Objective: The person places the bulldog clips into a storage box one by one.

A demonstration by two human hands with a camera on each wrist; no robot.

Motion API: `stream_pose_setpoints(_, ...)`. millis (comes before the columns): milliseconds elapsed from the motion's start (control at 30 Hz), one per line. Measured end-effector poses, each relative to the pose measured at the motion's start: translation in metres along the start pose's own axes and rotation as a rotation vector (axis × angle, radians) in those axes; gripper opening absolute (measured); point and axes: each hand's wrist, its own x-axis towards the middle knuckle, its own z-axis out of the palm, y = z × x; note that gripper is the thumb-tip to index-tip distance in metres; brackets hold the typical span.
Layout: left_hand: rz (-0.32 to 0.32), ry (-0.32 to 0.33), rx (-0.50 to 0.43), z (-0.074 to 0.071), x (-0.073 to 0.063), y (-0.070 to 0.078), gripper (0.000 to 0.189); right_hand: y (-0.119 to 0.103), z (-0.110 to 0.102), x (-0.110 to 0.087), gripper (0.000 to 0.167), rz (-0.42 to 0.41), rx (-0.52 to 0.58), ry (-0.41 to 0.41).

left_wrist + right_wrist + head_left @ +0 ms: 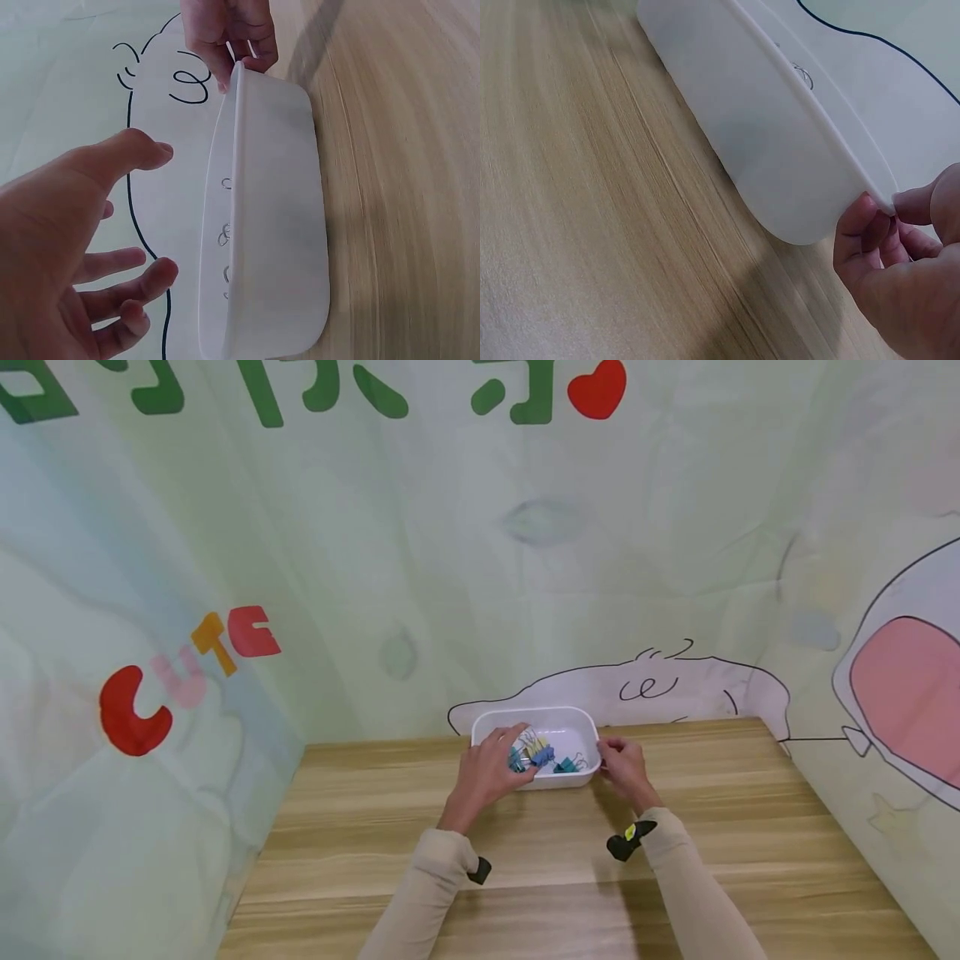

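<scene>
A white plastic bin [558, 782] stands at the back of the table, holding several binder clips: a blue clip [542, 757], a teal clip [566, 767] and others with yellowish and teal bodies. Over the bin's left end is my left hand [487, 767]; in the left wrist view its thumb and fingers are spread apart with nothing between them. At the opposite end my right hand [624, 767] pinches the bin's rim between thumb and fingers, as the right wrist view shows. Only wire loops [225, 236] of the clips rise into sight in the left wrist view.
The wood-grain table [547, 893] extends in front of and beside the bin. A printed curtain [420, 568] hangs right behind the table's back edge and along both sides. Black wrist bands [480, 870] sit over the beige sleeves [427, 881].
</scene>
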Motion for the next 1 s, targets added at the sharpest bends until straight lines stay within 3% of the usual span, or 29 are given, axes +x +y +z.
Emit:
stream_pose_setpoints(267,0.026,0.027,0.065,-0.002,-0.007,-0.006,0.074,-0.002,-0.009,0.0,0.037,0.013,-0.06,-0.044)
stream_pose_setpoints(433,0.066,0.042,0.123,-0.007,-0.016,-0.012,0.072,-0.005,-0.022,-0.006,0.049,-0.059,-0.25,-0.067)
stream_pose_setpoints(567,0.094,0.045,0.142,-0.013,-0.025,-0.018,0.075,-0.011,-0.034,-0.015,0.062,-0.283,-0.523,-0.07)
stream_pose_setpoints(700,0.108,0.028,0.139,-0.019,-0.037,-0.023,0.081,-0.02,-0.039,-0.032,0.074,-0.6,-0.86,-0.082)
stream_pose_setpoints(833,0.118,0.018,0.161,-0.025,-0.047,-0.023,0.091,-0.034,-0.037,-0.061,0.089,-0.893,-1.129,-0.098)
stream_pose_setpoints(900,0.123,0.015,0.182,-0.028,-0.05,-0.022,0.098,-0.04,-0.036,-0.074,0.095,-0.994,-1.232,-0.11)
stream_pose_setpoints(1000,0.139,0.024,0.213,-0.031,-0.053,-0.021,0.107,-0.043,-0.033,-0.091,0.1,-1.071,-1.343,-0.142)
